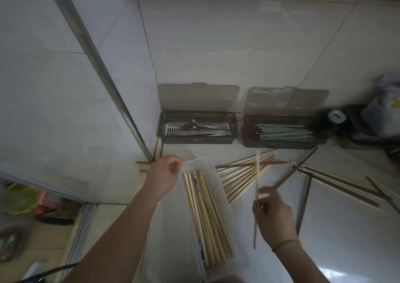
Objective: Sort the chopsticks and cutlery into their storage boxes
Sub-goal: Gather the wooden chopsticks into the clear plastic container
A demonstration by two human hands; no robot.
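My right hand [275, 215], lower right of centre, pinches 1 pale bamboo chopstick [256, 209] near mid-length; it looks light, stiff and smooth, so I judge a grip closer to the middle will stop it swinging. My left hand [163, 175] grips the top rim of the translucent white plastic box [218, 181], centre frame, which is part-filled with bamboo sticks. Loose bamboo chopsticks [242, 174] fan just right of the box; dark brown sticks [303, 209] cross them and could snag. 2 smoky lidded boxes sit above: cutlery [198, 128] left, green chopsticks [283, 132] right.
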